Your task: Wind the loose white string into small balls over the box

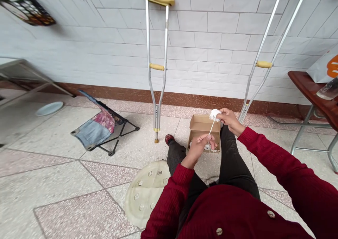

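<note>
My right hand (229,121) grips a white yarn ball (215,115) above the far edge of an open cardboard box (202,124) resting on my lap. A taut white strand (212,128) runs down from the ball to my left hand (198,149), whose fingers pinch it. Just below those fingers, a small white looped yarn piece (207,147) sits near the box's front edge. My fingers partly hide it, so its exact form is hard to tell. My dark trousers (237,161) lie under the box.
Two aluminium crutches (157,66) lean against the tiled wall, one on each side of me. A folding stool (101,128) stands on the speckled floor at left, and a pale plate (49,108) lies beyond it. A round perforated plastic disc (145,193) lies by my left knee. A brown table (308,94) stands at right.
</note>
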Demonstrator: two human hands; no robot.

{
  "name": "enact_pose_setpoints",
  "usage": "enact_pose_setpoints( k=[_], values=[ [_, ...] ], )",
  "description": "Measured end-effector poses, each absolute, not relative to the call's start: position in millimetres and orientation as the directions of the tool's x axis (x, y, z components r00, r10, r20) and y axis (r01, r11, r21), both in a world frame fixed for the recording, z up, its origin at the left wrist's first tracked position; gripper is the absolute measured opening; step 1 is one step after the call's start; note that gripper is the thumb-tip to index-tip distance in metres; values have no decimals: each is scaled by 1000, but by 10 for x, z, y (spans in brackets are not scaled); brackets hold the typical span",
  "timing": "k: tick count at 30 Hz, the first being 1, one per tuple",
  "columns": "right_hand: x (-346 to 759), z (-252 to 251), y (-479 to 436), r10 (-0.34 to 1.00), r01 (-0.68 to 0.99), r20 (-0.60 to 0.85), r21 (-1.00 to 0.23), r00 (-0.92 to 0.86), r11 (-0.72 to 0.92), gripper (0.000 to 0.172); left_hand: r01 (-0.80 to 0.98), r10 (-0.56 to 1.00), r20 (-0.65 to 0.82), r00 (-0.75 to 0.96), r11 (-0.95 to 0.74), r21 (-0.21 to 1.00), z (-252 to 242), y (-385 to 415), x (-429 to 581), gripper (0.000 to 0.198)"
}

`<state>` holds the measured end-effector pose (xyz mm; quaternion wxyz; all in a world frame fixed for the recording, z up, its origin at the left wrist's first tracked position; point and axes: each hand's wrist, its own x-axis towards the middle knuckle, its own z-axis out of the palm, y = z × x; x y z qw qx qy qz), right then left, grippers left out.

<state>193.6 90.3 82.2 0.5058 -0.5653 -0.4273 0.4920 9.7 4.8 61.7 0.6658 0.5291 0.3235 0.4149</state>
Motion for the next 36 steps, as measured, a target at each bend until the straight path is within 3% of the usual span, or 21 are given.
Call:
enact_pose_setpoints(
  k=[3, 6, 10, 12, 14, 18, 22, 24, 27, 31, 36],
  values=[
    [1964, 585, 940, 971, 99, -99, -988, 218, -123, 29, -257, 868, -22, 496, 171, 951, 566, -71, 32, 36],
    [2042, 421, 983, 972, 344, 66, -939, 226, -16, 29, -269, 849, -31, 527, 201, 942, 484, -113, -57, 35],
    [2113, 435, 992, 971, 440, 129, -898, 202, 28, 26, 41, 842, -99, 530, 92, 995, 220, -4, -155, 37],
    [2109, 519, 970, 971, 449, 154, -892, 182, 58, 25, 194, 887, -108, 449, 21, 981, 88, 92, -148, 31],
    [2082, 609, 932, 969, 483, 199, -869, 146, 105, 24, 236, 933, -68, 353, -18, 972, 33, 197, -87, 35],
    [1986, 718, 855, 965, 548, 237, -825, 108, 141, 25, 159, 974, 77, 214, -113, 981, 168, 394, 128, 48],
    [1931, 749, 845, 968, 607, 231, -785, 98, 126, 25, 227, 982, 122, 146, -153, 962, 357, 459, 297, 22],
    [1953, 744, 871, 969, 648, 227, -754, 97, 111, 25, 232, 985, 120, 125, -147, 962, 422, 412, 331, 30],
    [2036, 696, 926, 968, 712, 231, -695, 94, 97, 24, 96, 972, 99, 212, -121, 988, 521, 288, 321, 36],
    [2122, 581, 975, 970, 767, 224, -638, 97, 70, 26, -97, 884, -54, 464, 111, 989, 625, 152, 241, 32],
    [2130, 511, 1015, 971, 791, 231, -604, 55, 99, 28, -187, 860, -104, 499, 224, 956, 641, 58, 171, 30]
  ],
)
